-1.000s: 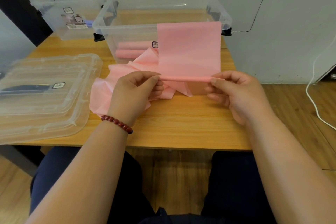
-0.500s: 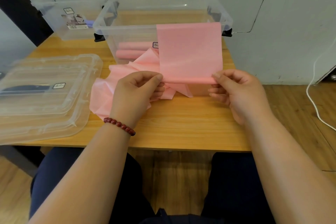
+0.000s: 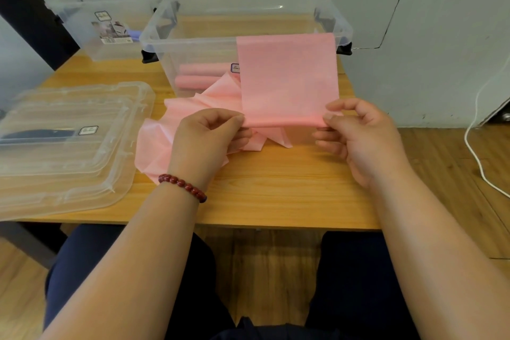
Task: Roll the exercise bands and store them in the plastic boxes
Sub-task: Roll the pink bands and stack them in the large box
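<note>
Both hands are raised just above the pale wood-grain table, working one thin, matte pink sheet exercise band.

- Left hand: thumb and forefinger pinch the left end of the narrow started roll along the band's lower edge. The other fingers are curled beneath.
- Right hand: the same pinch on the right end, with the lower fingers loosely bent.
- Above the roll the band stands as a flat rectangle in front of the large clear plastic box. I can't tell whether its top edge leans on the rim.
- The slack lies in a soft, creased pink heap on the table, under and left of the left hand.

Risks, as I judge them:
- The roll is slim and the sheet is limp. If either pinch eases, it likely springs loose.
- If one hand feeds faster than the other, the roll would cone out to one side. It would then sit badly beside the tight pink cylinders lying on the box floor.
- The crumpled slack could carry folds into the roll, or catch under the wrist wearing the dark-red bead bracelet.
- The material looks stretchy, so a hard pull may neck it narrower.

Surroundings:
- The large box has glossy, rigid walls, rounded corners and dark clasps.
- A smaller clear labelled box stands back left.
- Translucent ridged lids lie stacked flat at left.
</note>
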